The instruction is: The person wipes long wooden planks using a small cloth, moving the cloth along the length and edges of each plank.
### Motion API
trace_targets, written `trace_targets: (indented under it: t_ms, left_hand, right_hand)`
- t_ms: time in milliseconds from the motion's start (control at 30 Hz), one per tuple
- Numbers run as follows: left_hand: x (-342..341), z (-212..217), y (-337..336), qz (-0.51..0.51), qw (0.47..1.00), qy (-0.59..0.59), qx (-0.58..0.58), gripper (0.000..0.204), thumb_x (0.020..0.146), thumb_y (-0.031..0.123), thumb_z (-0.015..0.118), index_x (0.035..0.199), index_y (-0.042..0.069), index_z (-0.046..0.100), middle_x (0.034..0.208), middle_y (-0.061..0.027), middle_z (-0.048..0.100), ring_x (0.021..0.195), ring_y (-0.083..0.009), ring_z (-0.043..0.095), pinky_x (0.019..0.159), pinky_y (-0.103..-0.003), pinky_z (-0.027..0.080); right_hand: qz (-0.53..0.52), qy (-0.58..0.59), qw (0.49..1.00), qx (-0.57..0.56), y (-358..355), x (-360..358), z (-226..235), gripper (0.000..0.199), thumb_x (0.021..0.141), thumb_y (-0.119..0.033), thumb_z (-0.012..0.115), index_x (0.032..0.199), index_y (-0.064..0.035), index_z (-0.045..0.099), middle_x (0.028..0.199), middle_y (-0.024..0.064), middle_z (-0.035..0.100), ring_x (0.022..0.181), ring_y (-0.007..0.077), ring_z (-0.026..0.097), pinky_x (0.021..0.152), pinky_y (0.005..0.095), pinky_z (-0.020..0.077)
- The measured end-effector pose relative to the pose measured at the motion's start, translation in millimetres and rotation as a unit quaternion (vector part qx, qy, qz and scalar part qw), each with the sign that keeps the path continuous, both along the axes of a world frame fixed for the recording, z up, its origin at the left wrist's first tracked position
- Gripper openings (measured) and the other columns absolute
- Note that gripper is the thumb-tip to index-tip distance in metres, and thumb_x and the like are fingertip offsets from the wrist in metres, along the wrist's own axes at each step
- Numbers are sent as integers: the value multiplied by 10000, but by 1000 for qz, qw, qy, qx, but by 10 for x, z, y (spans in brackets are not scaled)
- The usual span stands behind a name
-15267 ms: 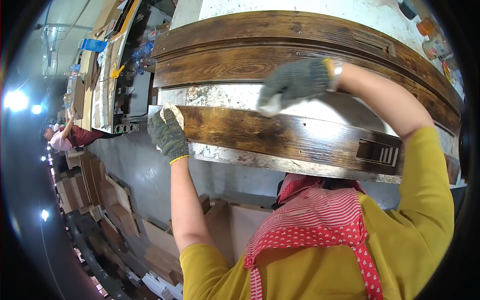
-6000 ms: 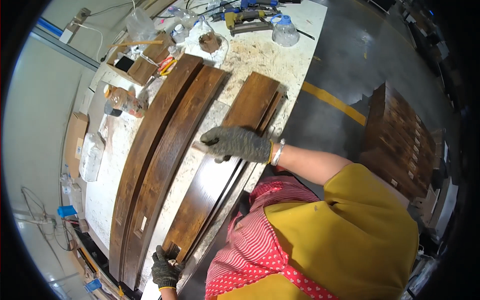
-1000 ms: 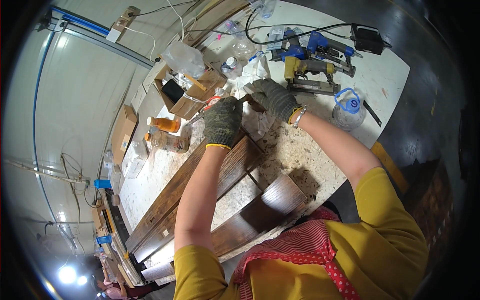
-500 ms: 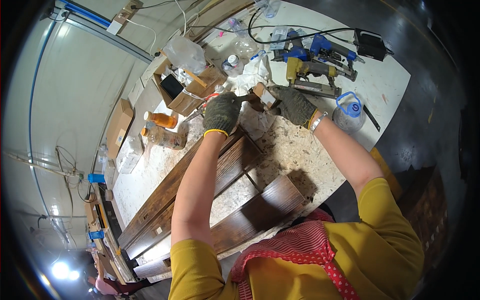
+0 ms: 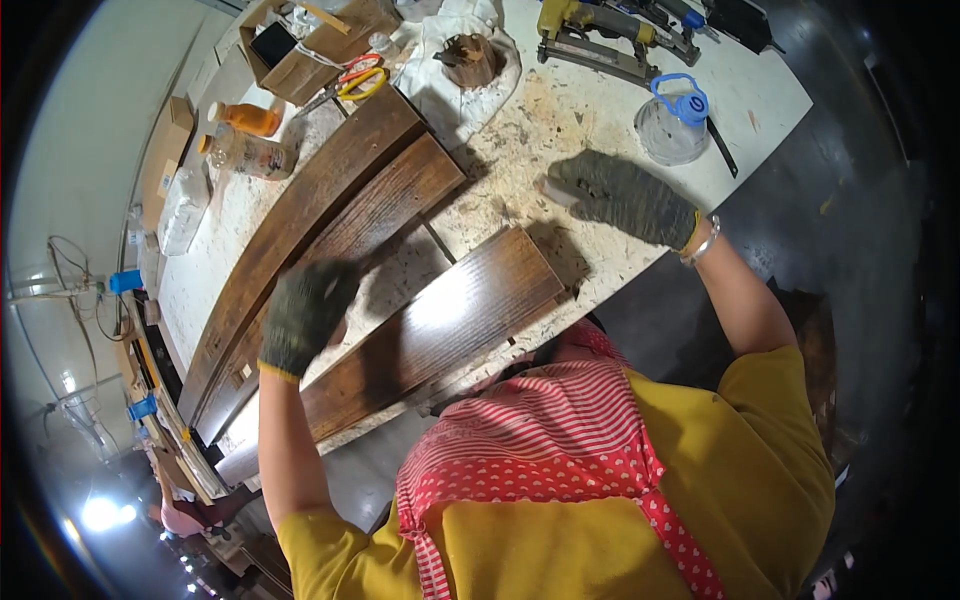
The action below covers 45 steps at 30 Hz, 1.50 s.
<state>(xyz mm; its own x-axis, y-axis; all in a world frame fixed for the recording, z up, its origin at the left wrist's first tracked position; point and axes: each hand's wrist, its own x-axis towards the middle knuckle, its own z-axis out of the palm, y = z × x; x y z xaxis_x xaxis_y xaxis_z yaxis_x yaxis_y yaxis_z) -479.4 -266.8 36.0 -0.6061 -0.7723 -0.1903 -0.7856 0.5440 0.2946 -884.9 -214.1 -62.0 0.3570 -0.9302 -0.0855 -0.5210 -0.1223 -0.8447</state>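
Note:
My left hand [image 5: 306,312], in a dark knitted glove with a yellow cuff, is over the left part of a brown wooden frame. Blur and shadow hide its fingertips, so I cannot make out whether it holds anything. The frame has a long curved rail [image 5: 290,215], an inner slat [image 5: 385,195] and a broad glossy board [image 5: 470,300] nearest me. My right hand [image 5: 630,200], gloved alike, is above the table to the right of the frame. Its thumb and fingers pinch a small pale-edged block [image 5: 558,191]. A brown-stained tub [image 5: 470,62] stands on a white cloth [image 5: 490,100].
Scissors [image 5: 362,82] lie by a cardboard box [image 5: 290,75] at the far left. Two bottles, one orange [image 5: 248,119] and one clear [image 5: 245,155], lie nearby. Nail guns [image 5: 600,40] are at the back right. A clear jug [image 5: 672,130] with a blue handle stands near the right edge.
My hands have parted: the left came back and left over the frame, the right moved right with the block. The tub now shows on the cloth. The view has tilted nearer to me.

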Motion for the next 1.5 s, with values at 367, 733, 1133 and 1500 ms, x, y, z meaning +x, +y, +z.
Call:
trace_targets:
  t_ms: [367, 733, 1133, 1500]
  left_hand:
    - [770, -384, 1258, 242, 970, -10, 21, 240, 882, 198, 626, 1059, 44, 676, 1060, -169, 667, 988, -358, 639, 852, -398, 497]
    - [818, -474, 1276, 249, 968, 11, -32, 228, 876, 226, 644, 1033, 66, 686, 1035, -164, 662, 937, -369, 639, 813, -426, 500]
    - [900, -514, 1336, 201, 977, 42, -66, 257, 892, 256, 631, 1044, 53, 675, 1055, -161, 656, 959, -362, 637, 835, -428, 498]
    - [2300, -696, 1334, 286, 928, 237, -43, 293, 933, 202, 634, 1165, 26, 655, 1128, -111, 678, 1058, -215, 622, 918, -350, 486]
  right_hand:
    - [56, 75, 971, -218, 235, 204, -183, 484, 870, -148, 639, 1338, -67, 543, 1303, 156, 567, 1200, 323, 539, 1030, 401, 437]
    - [89, 177, 962, -189, 992, 41, 107, 482, 775, -52, 685, 1249, -84, 601, 1202, 148, 607, 1143, 309, 570, 1000, 411, 464]
    - [-281, 129, 929, -201, 1497, 890, 65, 438, 818, -187, 691, 1224, -53, 595, 1109, 166, 615, 1032, 339, 596, 841, 410, 510]
    - [-243, 163, 946, -139, 1926, 2019, 54, 553, 844, -340, 665, 1317, -82, 540, 1209, 189, 591, 1121, 356, 581, 946, 423, 504]
